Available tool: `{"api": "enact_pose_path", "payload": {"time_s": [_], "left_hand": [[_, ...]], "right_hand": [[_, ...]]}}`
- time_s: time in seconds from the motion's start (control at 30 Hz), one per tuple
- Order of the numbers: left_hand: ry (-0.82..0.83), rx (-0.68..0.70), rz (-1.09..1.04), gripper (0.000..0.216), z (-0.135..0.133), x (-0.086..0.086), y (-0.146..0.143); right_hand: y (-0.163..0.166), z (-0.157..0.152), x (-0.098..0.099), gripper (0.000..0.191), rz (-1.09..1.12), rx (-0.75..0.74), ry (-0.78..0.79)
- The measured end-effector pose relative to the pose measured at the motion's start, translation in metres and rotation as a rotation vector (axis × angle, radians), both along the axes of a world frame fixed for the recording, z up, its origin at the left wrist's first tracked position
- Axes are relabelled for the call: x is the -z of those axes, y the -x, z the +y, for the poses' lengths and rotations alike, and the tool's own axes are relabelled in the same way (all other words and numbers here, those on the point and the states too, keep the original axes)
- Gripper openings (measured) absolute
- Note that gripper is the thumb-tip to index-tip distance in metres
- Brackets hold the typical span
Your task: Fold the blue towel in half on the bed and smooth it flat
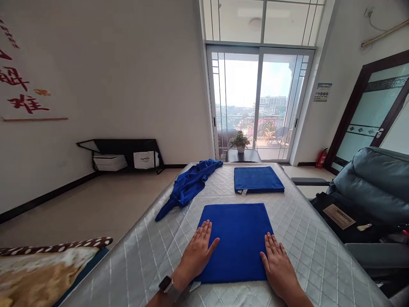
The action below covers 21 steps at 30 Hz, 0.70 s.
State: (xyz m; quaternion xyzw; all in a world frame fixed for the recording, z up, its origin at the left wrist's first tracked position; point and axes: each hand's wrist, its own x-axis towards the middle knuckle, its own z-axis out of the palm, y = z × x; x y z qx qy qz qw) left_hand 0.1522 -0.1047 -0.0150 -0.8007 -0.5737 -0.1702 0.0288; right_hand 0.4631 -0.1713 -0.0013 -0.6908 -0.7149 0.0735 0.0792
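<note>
A folded blue towel [238,245] lies flat before me, with a small white tag at its near left corner. On its left edge rests my left hand [198,249], fingers stretched out and thumb apart, a watch on the wrist. My right hand [278,261] lies open along the right edge, its fingers flat on the cloth and the surface beside it. Neither hand grasps anything. Farther back sits a folded blue towel stack [258,179] with white tags at its front. A crumpled blue towel [190,183] is spread loosely along the table's left edge.
The silver quilted cover [306,238] stretches beneath the towels. To the right stands a dark armchair [377,183] with a black bag [329,213] on it. A potted plant [240,143] is beyond the far edge, by the sliding door. A patterned blanket [47,268] lies at lower left.
</note>
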Motion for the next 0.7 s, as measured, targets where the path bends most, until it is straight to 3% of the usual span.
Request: {"api": "enact_pose_path", "payload": {"time_s": [0.23,0.37,0.5,0.7], "left_hand": [[0.056,0.484,0.014,0.070,-0.035,-0.024,-0.108],[0.082,0.586,-0.038,0.071,-0.044,-0.020,-0.148],[0.100,0.572,-0.042,0.072,-0.047,-0.013,-0.140],[0.058,0.452,0.063,0.069,-0.059,-0.006,-0.073]], "right_hand": [[-0.002,0.001,0.006,0.064,-0.041,-0.005,-0.008],[-0.007,0.001,0.015,0.057,-0.088,-0.094,-0.025],[-0.008,0.003,0.019,0.057,-0.078,-0.100,-0.058],[-0.005,0.006,0.018,0.065,-0.053,-0.039,-0.063]]}}
